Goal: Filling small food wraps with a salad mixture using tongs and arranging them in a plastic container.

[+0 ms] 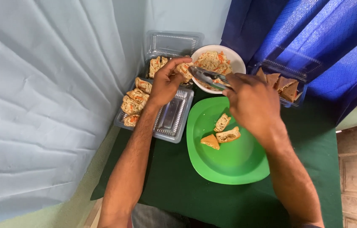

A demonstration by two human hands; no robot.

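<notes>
Two hands busy: left hand [166,82] fingers pinch a stuffed piece [183,70], partly hidden. Right hand [252,101] grips metal tongs [207,77]; fingers hidden, tong tips unclear over white bowl [236,61].

We take the plate [229,164] as our mark — three stuffed pieces [221,131] lie on it. Behind it sits the bowl of filling [216,61]. Left of it lies the open tray [171,120] with filled pieces [134,101] along its far-left edge. Behind-right — the container of empty shells [282,84].
</notes>
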